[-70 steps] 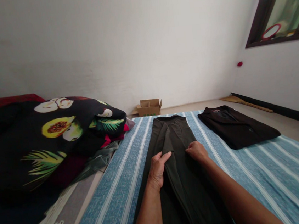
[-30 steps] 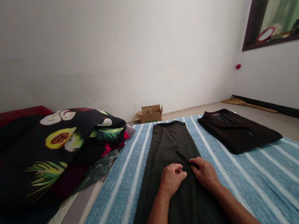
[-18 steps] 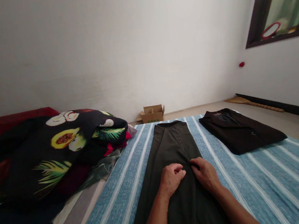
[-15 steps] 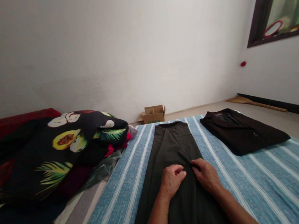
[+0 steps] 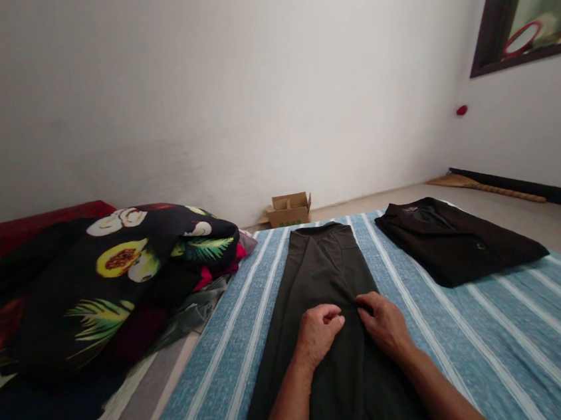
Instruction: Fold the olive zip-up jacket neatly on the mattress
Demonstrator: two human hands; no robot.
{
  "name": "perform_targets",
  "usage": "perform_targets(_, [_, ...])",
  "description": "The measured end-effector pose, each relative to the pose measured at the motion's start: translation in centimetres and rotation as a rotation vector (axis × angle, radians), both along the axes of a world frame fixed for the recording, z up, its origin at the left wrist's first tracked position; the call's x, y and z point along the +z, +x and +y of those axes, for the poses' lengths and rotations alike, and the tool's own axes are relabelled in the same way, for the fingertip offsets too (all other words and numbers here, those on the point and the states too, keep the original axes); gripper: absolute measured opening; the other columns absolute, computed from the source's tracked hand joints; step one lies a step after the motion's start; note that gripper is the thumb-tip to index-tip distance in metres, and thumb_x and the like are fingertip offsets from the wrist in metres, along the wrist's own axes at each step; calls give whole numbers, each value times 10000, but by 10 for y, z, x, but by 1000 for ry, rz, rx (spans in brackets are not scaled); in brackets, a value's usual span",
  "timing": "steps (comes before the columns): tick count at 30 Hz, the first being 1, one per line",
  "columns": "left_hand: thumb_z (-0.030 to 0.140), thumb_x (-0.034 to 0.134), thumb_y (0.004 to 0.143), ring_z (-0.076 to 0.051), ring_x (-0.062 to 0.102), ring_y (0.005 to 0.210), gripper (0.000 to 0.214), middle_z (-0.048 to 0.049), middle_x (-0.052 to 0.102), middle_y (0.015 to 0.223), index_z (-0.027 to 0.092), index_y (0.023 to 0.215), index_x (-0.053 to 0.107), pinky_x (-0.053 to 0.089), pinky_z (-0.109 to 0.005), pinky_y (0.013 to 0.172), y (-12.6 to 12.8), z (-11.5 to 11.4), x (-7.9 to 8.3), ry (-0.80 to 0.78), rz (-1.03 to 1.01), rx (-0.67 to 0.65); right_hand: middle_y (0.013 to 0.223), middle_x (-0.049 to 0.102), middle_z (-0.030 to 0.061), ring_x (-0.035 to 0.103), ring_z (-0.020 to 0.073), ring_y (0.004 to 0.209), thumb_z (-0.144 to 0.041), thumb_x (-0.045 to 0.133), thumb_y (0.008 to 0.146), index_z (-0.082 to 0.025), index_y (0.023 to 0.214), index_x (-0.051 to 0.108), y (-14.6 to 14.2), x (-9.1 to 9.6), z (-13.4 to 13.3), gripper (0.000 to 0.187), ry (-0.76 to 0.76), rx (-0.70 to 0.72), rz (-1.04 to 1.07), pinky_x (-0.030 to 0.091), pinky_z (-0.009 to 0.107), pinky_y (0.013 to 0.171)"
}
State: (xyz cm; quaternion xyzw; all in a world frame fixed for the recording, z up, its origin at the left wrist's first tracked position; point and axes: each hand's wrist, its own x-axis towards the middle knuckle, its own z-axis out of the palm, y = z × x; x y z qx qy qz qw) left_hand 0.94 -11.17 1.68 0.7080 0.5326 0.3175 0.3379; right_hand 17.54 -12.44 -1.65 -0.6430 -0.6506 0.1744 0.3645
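Observation:
A pair of dark grey-green trousers (image 5: 316,266) lies lengthwise on the blue striped bed sheet, waistband at the far end. My left hand (image 5: 318,333) rests on the middle of the trousers with its fingers curled in; no cloth shows between thumb and forefinger. Just right of it, my right hand (image 5: 385,322) pinches the cloth near the trousers' right edge. A crease runs from the waist down toward those fingertips. The lower legs are partly covered by my forearms and run out of view at the bottom.
A folded dark garment (image 5: 456,238) lies on the striped sheet (image 5: 423,328) to the right. At left, a heap of clothes has a black fruit-print cloth (image 5: 162,282) on top. Behind the bed, an open cardboard box (image 5: 288,212) stands by the wall.
The camera view has shifted slightly. Both hands stay at nearly the same place on the trousers, and the trousers lie as before.

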Motion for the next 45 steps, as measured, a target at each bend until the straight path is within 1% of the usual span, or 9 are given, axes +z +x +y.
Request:
perform_targets(10, [251,577,687,-178,644,749,252,-53,712,818,126,866,704,483,-257,704,0,1,-1,14,-3,0,986,656,49,588,201,940,-234,441,792,-179,1016,654,0,2,0,315,-14,7,8,426,282,816])
perform_targets(20, [253,566,703,-174,647,767,224,-38,716,831,160,854,702,485,-254,716,-1,0,-4,-3,-14,7,990,660,48,598,200,931,-250,440,797,-179,1010,656,0,-3,0,312,-16,6,-2,439,298,818])
perform_targets(27, [250,563,704,-175,641,746,221,-41,716,828,155,839,710,482,-261,712,-1,-2,-4,-5,-8,26,990,665,43,608,204,931,-249,442,795,-204,986,659,1,-6,0,293,-4,16,28,452,310,821])
perform_targets(36, [228,544,698,-174,641,726,234,-41,715,787,142,837,712,472,-254,674,-1,-2,-6,2,-33,23,992,666,58,615,209,930,-260,432,804,-185,984,660,0,-8,0,301,-1,19,27,457,316,818])
perform_targets(45, [229,532,703,-174,642,739,223,-37,715,793,154,817,708,469,-257,703,-1,0,-11,21,-51,20,960,673,45,620,204,910,-257,434,795,-208,958,665,1,-9,-1,288,16,29,34,461,317,817])
